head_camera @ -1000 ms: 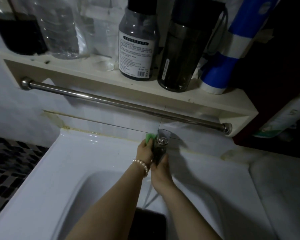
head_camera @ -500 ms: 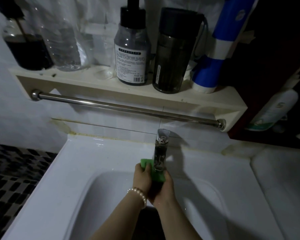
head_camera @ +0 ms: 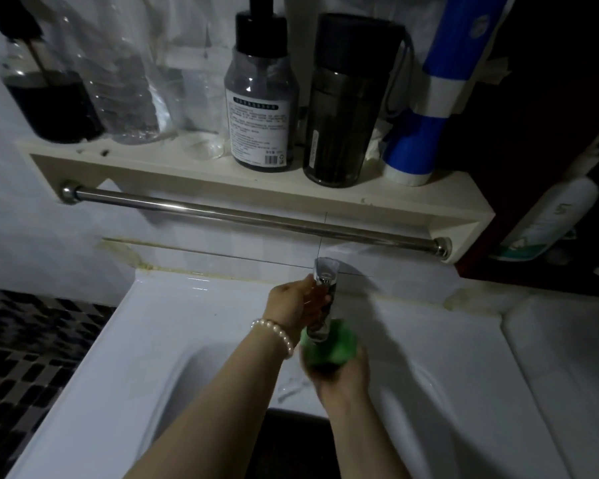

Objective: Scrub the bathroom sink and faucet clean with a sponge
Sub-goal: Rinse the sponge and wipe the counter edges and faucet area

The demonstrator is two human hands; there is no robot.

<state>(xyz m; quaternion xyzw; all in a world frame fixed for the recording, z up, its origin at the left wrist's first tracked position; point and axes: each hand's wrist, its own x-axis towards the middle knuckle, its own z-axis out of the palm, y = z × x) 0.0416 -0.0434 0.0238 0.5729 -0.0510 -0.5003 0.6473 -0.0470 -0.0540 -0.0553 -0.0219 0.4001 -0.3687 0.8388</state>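
Observation:
A chrome faucet [head_camera: 324, 281] stands at the back of the white sink [head_camera: 173, 326]. My left hand [head_camera: 291, 305], with a pearl bracelet on the wrist, grips the faucet body from the left. My right hand [head_camera: 343, 378] holds a green sponge [head_camera: 329, 347] just under the spout, above the basin. The sponge is blurred and partly covers the spout's tip. A dark patch lies at the basin's bottom.
A cream shelf [head_camera: 325, 198] with a steel towel bar [head_camera: 256, 219] hangs close above the faucet, carrying several bottles and a blue-and-white container [head_camera: 426, 133]. A white bottle [head_camera: 550, 219] sits at the right. A white counter [head_camera: 550, 357] adjoins the sink; dark mosaic floor [head_camera: 25, 357] lies left.
The sponge has passed from my left hand to my right hand and dropped below the spout. My left hand has moved up onto the faucet body. The camera has tilted slightly.

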